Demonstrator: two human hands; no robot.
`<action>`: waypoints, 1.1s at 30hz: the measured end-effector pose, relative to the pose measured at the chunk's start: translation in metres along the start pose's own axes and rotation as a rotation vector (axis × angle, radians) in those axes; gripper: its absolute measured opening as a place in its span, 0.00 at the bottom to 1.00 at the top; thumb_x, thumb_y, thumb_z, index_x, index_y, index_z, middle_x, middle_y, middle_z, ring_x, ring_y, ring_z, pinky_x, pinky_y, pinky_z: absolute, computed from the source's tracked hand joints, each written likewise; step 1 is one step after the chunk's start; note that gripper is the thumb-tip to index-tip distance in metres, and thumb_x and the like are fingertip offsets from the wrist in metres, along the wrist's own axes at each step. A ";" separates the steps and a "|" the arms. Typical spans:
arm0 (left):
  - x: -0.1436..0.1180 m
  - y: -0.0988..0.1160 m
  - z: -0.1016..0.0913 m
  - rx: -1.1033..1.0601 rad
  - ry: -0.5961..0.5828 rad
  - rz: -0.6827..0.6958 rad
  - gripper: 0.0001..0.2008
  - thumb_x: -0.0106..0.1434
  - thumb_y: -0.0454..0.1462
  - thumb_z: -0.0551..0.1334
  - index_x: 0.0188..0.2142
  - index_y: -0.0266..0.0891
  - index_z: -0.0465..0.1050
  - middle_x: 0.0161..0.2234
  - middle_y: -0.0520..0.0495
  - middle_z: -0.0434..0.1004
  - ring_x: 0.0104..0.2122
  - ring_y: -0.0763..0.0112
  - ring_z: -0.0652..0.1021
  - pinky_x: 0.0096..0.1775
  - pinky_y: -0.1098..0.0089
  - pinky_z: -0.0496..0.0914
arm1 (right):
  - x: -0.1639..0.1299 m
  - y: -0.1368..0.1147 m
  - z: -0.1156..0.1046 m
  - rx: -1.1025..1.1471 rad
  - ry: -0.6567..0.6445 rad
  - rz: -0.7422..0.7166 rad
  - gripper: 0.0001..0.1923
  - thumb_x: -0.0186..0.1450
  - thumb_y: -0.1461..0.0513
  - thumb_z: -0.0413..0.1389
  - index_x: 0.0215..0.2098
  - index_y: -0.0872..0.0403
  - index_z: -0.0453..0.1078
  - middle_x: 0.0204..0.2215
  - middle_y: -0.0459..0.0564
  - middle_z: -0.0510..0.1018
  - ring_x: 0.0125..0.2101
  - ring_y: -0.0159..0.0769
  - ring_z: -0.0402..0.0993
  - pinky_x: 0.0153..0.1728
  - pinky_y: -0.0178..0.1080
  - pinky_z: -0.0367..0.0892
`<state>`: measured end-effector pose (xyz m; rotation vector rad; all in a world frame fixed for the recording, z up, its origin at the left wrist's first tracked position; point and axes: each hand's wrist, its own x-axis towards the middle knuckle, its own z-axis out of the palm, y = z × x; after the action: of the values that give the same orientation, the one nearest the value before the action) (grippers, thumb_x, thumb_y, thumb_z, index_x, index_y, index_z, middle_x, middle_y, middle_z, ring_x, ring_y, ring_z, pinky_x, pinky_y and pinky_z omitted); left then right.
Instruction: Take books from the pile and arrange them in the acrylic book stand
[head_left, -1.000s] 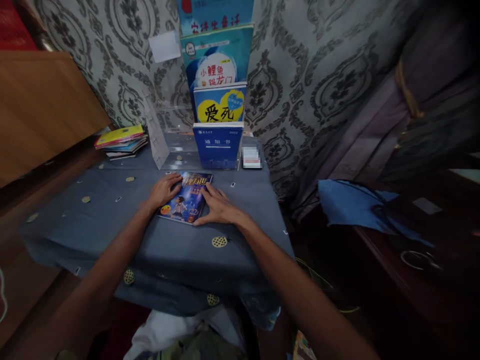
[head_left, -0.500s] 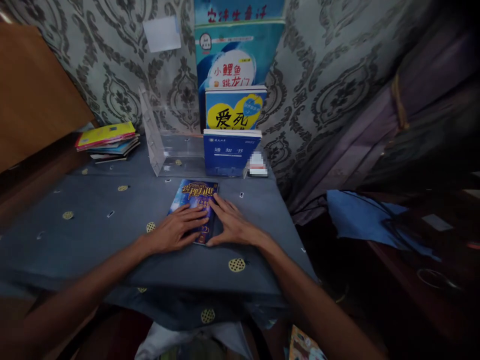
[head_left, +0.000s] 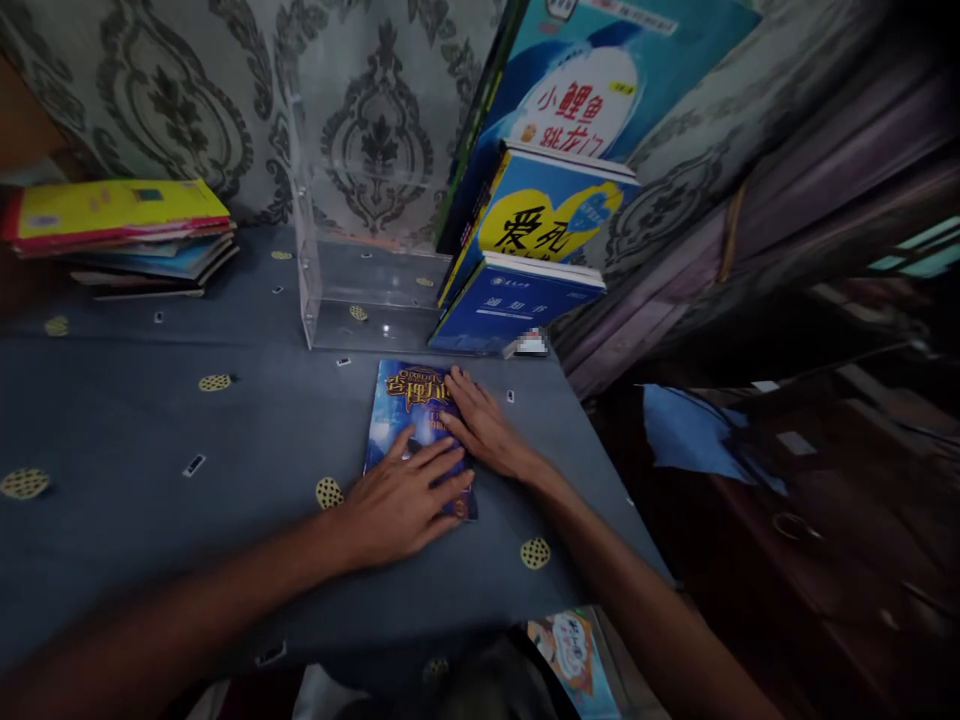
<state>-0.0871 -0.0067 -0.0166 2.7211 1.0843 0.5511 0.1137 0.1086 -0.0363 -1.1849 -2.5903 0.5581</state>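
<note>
A dark blue book (head_left: 409, 400) with gold lettering lies flat on the grey-blue tablecloth (head_left: 150, 430). My left hand (head_left: 397, 500) rests palm down on the book's near half, fingers spread. My right hand (head_left: 484, 430) lies flat along the book's right edge, fingertips near the title. Neither hand grips anything. Just behind the book stands a clear acrylic display rack (head_left: 337, 250) that holds a blue book (head_left: 517, 305), a blue and yellow book (head_left: 547, 215) and a large teal book (head_left: 600, 90) in rising tiers.
A stack of thin books with a yellow cover on top (head_left: 120, 230) lies at the back left. Patterned wallpaper (head_left: 150, 90) backs the table. To the right are curtains (head_left: 787, 180), a blue cloth (head_left: 690, 430) and dark furniture. Another booklet (head_left: 574, 650) lies below the table's front edge.
The view moved closer and tilted. My left hand slid from the book's left side onto its near half; my right hand stayed along the right edge.
</note>
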 end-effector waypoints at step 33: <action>-0.003 -0.043 0.006 -0.015 0.418 -0.396 0.20 0.70 0.43 0.55 0.57 0.37 0.70 0.59 0.32 0.71 0.60 0.48 0.69 0.59 0.46 0.63 | -0.060 -0.067 0.024 -0.204 0.098 0.220 0.35 0.75 0.51 0.40 0.72 0.66 0.50 0.71 0.67 0.54 0.72 0.51 0.46 0.68 0.59 0.50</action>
<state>-0.1141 0.0221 -0.0346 2.3310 1.6505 1.0726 0.0984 0.0175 -0.0324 -1.5346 -2.4974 0.2722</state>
